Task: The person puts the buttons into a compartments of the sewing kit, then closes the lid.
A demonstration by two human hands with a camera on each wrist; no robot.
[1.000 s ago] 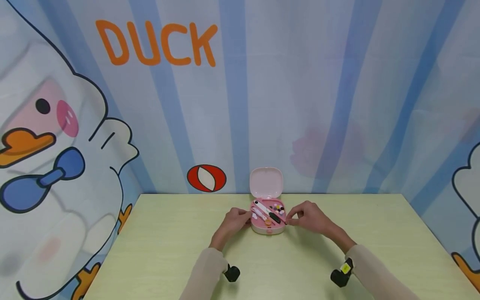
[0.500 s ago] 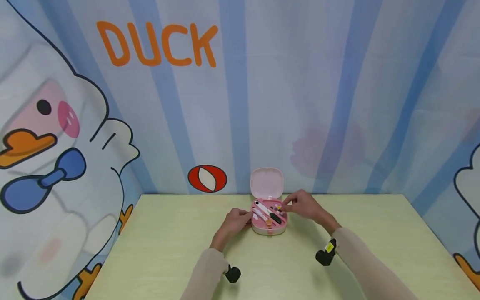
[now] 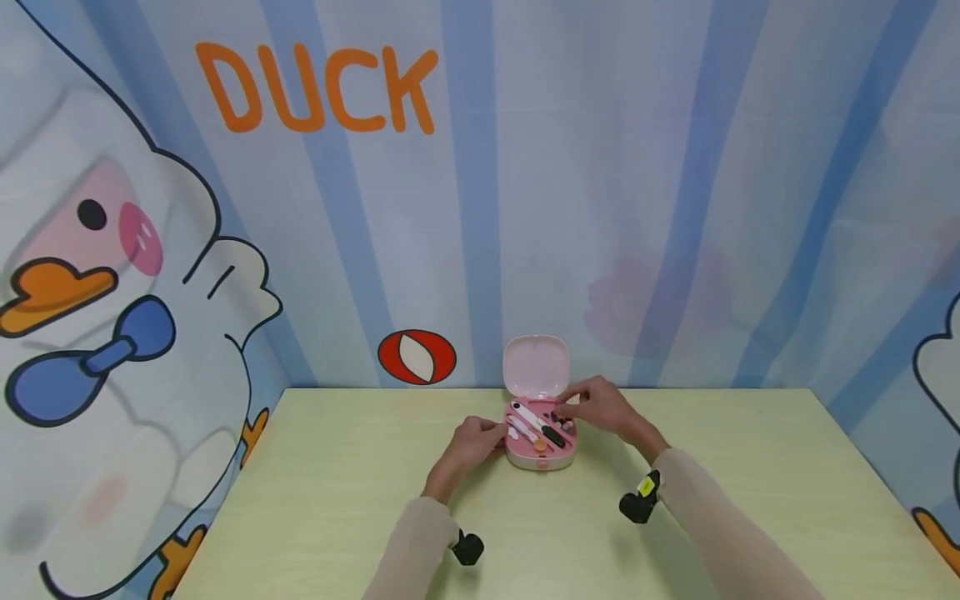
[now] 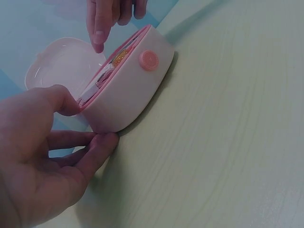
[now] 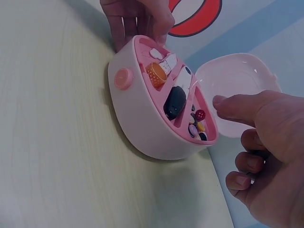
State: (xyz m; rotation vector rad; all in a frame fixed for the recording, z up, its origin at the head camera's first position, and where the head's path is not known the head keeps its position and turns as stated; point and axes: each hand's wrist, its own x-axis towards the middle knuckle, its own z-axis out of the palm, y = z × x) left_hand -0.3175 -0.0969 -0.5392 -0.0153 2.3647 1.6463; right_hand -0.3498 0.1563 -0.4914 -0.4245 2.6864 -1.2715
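Note:
A pink-and-white sewing box point(image 5: 142, 114) stands on the table, its clear pinkish lid point(image 3: 536, 367) raised at the back. Inside lie a black-and-white tool point(image 5: 175, 102), an orange thimble point(image 5: 156, 74) and, in the right compartment, small buttons point(image 5: 200, 115) of several colours. My left hand point(image 4: 52, 147) grips the box's left end, thumb at the rim and fingers low on the wall. Over the button compartment hovers my right hand point(image 3: 603, 406), thumb and index tips close together, other fingers curled. I cannot tell whether a button is between the right fingertips.
The box sits near the back edge of the pale wooden table point(image 3: 360, 467). Right behind it hangs a blue-and-white striped cloth point(image 3: 525, 208) with a duck print. Black cameras point(image 3: 468, 548) are strapped at both wrists.
My right hand has moved from the box's front right corner back and inward to the button compartment. The left hand keeps its grip on the box.

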